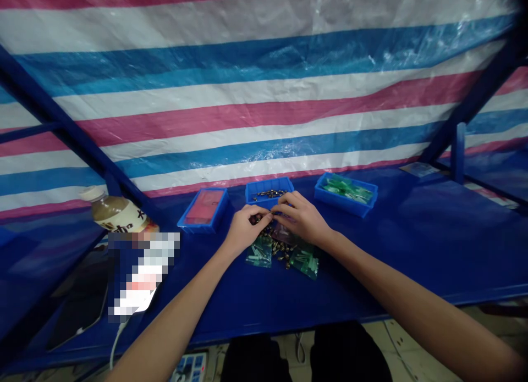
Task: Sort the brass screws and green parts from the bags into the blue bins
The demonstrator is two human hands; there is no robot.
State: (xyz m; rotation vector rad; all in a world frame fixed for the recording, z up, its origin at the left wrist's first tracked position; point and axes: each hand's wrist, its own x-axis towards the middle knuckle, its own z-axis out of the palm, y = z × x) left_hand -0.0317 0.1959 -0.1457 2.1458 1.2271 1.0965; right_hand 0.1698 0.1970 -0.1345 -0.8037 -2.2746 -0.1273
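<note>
Where the left hand (244,228) and right hand (306,220) meet: just in front of the center bin (270,184), above loose metal parts (282,249).
Left hand grip: narrow, thumb and fingers drawn together; cannot tell what is held.
Right hand grip: narrow, fingers bent toward the left thumb; held item, if any, not discernible.
Metal parts: small, brass-colored, heaped in front of the center bin, partly hidden by the hands; similar pieces lie inside it.
Pink packet (284,234): in front of the center bin, partly beneath the right hand.
Green packets (259,254): two, farther in front of the center bin, flanking the heap.
Left bin (197,227): left of the center bin; contains pink sheets (204,205).
Right bin (346,205): right of the center bin; contains green bags (344,188).
Bottle (119,212): well left of the center bin.
</note>
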